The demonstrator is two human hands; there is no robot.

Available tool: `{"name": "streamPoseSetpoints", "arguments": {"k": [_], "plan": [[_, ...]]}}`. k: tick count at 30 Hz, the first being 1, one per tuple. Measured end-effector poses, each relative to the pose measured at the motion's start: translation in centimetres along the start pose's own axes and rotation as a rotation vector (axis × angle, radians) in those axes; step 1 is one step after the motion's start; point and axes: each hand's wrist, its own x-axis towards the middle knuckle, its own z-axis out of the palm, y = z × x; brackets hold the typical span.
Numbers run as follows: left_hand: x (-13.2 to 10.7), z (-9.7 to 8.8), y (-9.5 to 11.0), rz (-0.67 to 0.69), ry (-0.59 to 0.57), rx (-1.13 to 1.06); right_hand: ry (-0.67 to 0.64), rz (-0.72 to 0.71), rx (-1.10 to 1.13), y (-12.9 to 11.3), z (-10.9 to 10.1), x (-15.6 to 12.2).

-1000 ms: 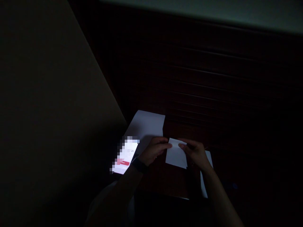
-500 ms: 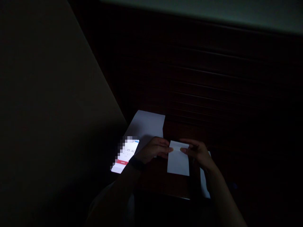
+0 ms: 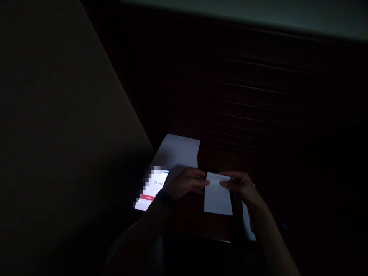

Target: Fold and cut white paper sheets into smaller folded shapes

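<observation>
A white piece of paper (image 3: 217, 199), upright and rectangular to my eye, is held between my two hands near its upper end. My left hand (image 3: 188, 181) pinches its left edge, thumb on the front face and fingers behind or beside it. On the opposite edge my right hand (image 3: 240, 186) grips it the same way, with the thumb on the front. A faint crease band crosses the paper around the thumbs. The dim light hides whether it is one layer or folded over. A dark band circles my left wrist.
A larger white sheet (image 3: 181, 151) lies on the dark wooden table (image 3: 198, 226), behind my left hand. A lit phone (image 3: 153, 189) showing a timer lies left of my left wrist. Something white (image 3: 247, 222) is partly hidden by my right forearm. A pale wall (image 3: 71, 115) rises at left.
The paper's lower end has shifted slightly right and down, and its top edge sits a little lower. Both hands keep their hold, the right one having dropped slightly.
</observation>
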Motion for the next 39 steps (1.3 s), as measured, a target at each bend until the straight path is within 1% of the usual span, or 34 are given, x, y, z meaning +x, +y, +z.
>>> {"name": "streamPoseSetpoints", "arguments": {"k": [5,11,19,23,26,29,31,35,37,39], "plan": [[0.0,-0.1,0.0,-0.005,0.017,-0.072,-0.001,-0.007,-0.009,0.1,-0.1,0.0],[0.5,-0.2,-0.4,-0.025,0.091,-0.126,-0.014,-0.027,-0.058,-0.4,0.1,-0.1],[0.9,-0.3,-1.0,0.035,0.135,-0.151,-0.057,-0.092,-0.052,-0.7,0.4,-0.1],[0.9,-0.1,-0.8,0.058,0.148,-0.162,-0.057,-0.138,-0.024,-1.0,0.5,0.0],[0.9,0.0,-0.6,0.051,0.155,-0.164,-0.054,-0.144,-0.011,-1.0,0.5,0.0],[0.8,0.0,-0.5,0.060,0.163,-0.137,-0.026,-0.115,-0.003,-0.8,0.5,0.0],[0.8,0.0,-0.5,0.079,0.183,-0.094,0.019,-0.053,0.019,-0.6,0.5,0.1],[1.0,0.1,-0.7,0.109,0.283,0.043,0.134,0.081,0.139,-0.3,0.8,0.4],[1.1,0.2,-0.8,0.121,0.307,0.114,0.162,0.102,0.199,-0.3,1.2,0.4],[1.2,0.4,-0.8,0.148,0.318,0.134,0.176,0.118,0.242,-0.3,1.5,0.4]]}}
